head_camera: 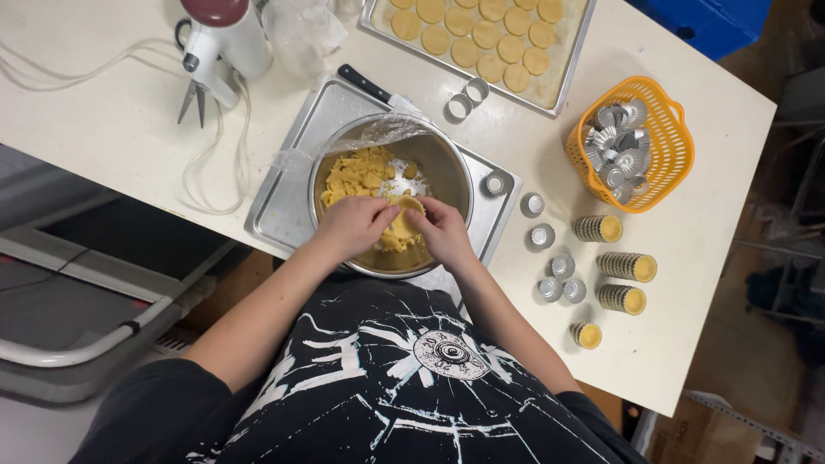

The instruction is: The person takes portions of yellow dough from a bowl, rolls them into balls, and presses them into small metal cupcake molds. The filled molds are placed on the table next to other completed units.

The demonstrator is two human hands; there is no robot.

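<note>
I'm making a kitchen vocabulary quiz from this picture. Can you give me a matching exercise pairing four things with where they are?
Things:
1. yellow dough
2. dough rounds
3. empty fluted tart moulds
4. both hands

Places:
A. in the orange basket
B. on the baking tray
C. in the steel bowl
D. pressing a lump of dough over the bowl

Pairs: 1-C, 2-B, 3-A, 4-D
</note>
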